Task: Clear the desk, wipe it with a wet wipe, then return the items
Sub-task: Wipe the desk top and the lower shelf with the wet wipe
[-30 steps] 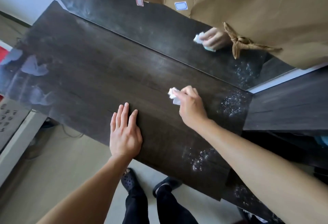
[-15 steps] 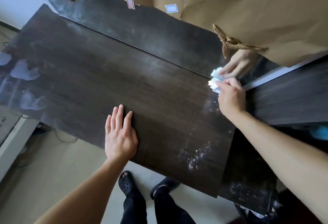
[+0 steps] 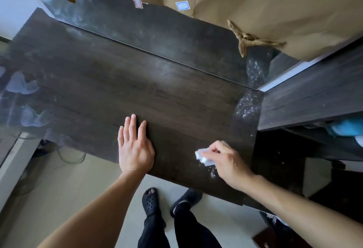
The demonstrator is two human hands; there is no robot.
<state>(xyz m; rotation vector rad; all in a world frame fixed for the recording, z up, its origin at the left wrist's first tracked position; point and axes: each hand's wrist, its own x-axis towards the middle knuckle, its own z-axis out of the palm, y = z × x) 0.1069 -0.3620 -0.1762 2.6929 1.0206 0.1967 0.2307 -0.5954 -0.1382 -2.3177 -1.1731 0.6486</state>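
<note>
The dark wood desk (image 3: 137, 90) fills the middle of the head view, bare of items. My left hand (image 3: 135, 145) lies flat on the desk near its front edge, fingers straight. My right hand (image 3: 225, 159) grips a crumpled white wet wipe (image 3: 203, 156) and presses it on the desk near the front right corner. Shiny wet specks (image 3: 247, 106) sit along the desk's right end and beside the wipe.
A mirror panel (image 3: 167, 33) stands along the desk's back edge, partly covered by brown paper (image 3: 275, 2) tied with ribbon. A dark shelf unit (image 3: 314, 98) adjoins the desk on the right. Pale floor and my black shoes (image 3: 150, 201) are below the front edge.
My right hand has swept the wipe from the desk's back right corner toward me to the front right area. My left hand has stayed flat in place.
</note>
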